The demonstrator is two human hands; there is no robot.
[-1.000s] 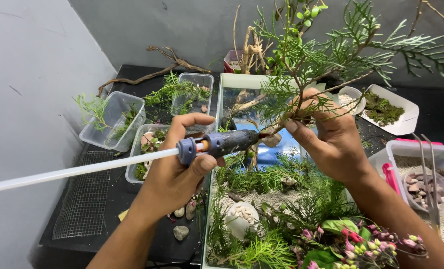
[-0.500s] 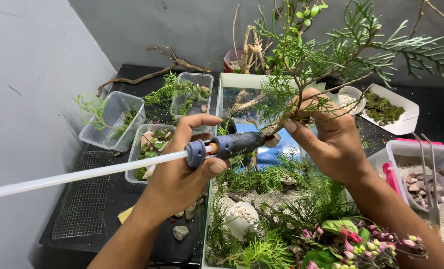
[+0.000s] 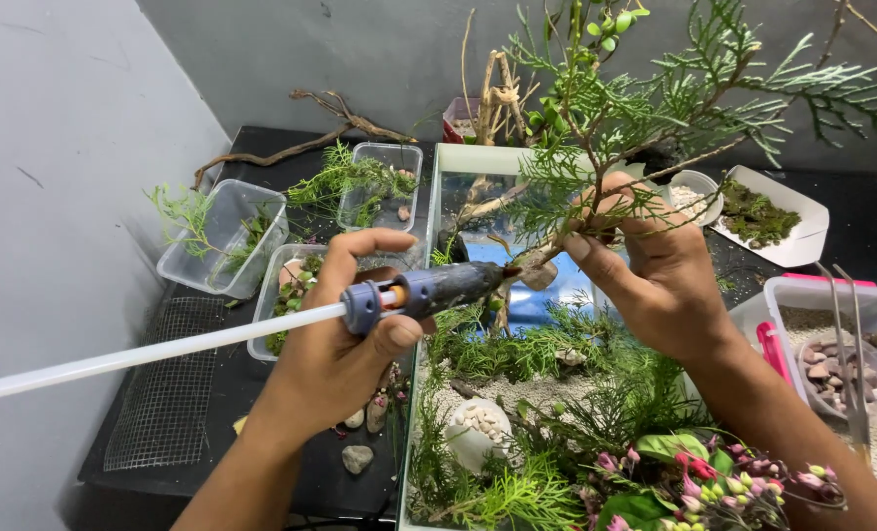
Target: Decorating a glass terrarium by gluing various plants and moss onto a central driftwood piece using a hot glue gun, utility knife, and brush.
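My left hand (image 3: 345, 344) grips a dark blue glue gun (image 3: 438, 288) with a long white glue stick (image 3: 153, 351) sticking out to the left. Its tip points right at the base of a small green tree branch (image 3: 645, 108). My right hand (image 3: 655, 270) holds that branch by its woody stem, upright over a glass tank (image 3: 463, 162). The tank holds green plants, white gravel, a pale egg-shaped pot (image 3: 478, 433) and pink flower buds (image 3: 743, 482).
Clear plastic tubs with green cuttings (image 3: 217, 236) (image 3: 379, 182) stand left of the tank, beside driftwood (image 3: 301, 143) and a wire mesh sheet (image 3: 163, 393). To the right are a white tray of moss (image 3: 768, 216), a tub of pebbles (image 3: 837, 364) and long tweezers (image 3: 846, 344).
The glue gun has shifted a little to the right, bringing its tip closer to the branch stem. My right hand keeps the branch in place.
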